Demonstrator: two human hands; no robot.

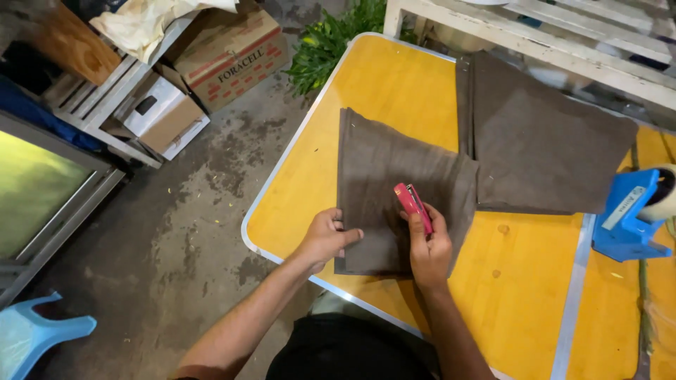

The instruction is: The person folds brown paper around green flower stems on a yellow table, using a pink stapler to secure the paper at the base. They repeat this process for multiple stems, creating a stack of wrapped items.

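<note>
Left hand: the left hand [325, 238] lies flat on the left edge of the near brown cloth [394, 204]; its fingers [346, 234] are stretched out side by side and press the cloth down on the table [394, 84]; they pinch nothing

Right hand: the right hand [429, 246] is wrapped around a pink stapler [412, 205]; the fingers are curled tight on its back end; the front end points up and away over the middle of the cloth

Near brown cloth: it is folded into a flat shape, wide at the far end; it sits near the front edge of the yellow table, right in front of the person; the stapler is on top of it or just above it, I cannot tell which

How to do it well: I think the flat hand should keep the layers from sliding; the edges should line up before any squeeze; the stapler mouth should bite through all the layers, not just the top one; the holding fingers should stay away from that mouth

What could go wrong: the cloth looks soft, so it may bunch up or slip

Other things: a second brown cloth [549, 141] lies farther back on the right, just touching the near one; a blue tape holder [627, 218] sits at the right edge; cardboard boxes [211, 70] and a green plant [327, 42] are on the floor to the left
</note>
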